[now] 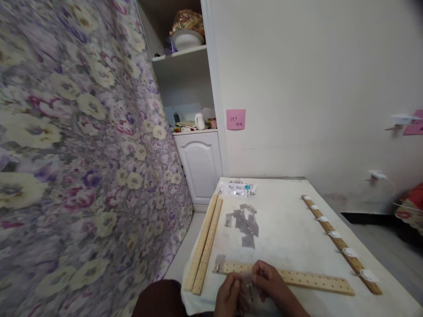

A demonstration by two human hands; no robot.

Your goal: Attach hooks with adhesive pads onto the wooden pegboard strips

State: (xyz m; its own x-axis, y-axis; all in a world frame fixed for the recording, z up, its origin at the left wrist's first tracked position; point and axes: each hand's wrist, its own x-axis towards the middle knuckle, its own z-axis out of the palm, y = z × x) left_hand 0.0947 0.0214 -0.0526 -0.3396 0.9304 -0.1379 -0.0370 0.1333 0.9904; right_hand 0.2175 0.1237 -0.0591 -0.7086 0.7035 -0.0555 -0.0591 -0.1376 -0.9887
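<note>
Close to the table's front edge, my left hand and my right hand are pinched on a small clear plastic bag between them. A thin dark, screw-like piece shows below it; whether it lies inside the bag I cannot tell. Just beyond my hands lies a wooden strip with rows of holes, partly covered by my right hand. At its left end rests another small clear bag with a metal piece. Several small clear packets are heaped farther up the table.
Two perforated wooden strips run along the left side of the white-covered table. On the right lies a darker strip with several white-tagged pieces. Packaging cards sit at the back left. A floral curtain hangs at left.
</note>
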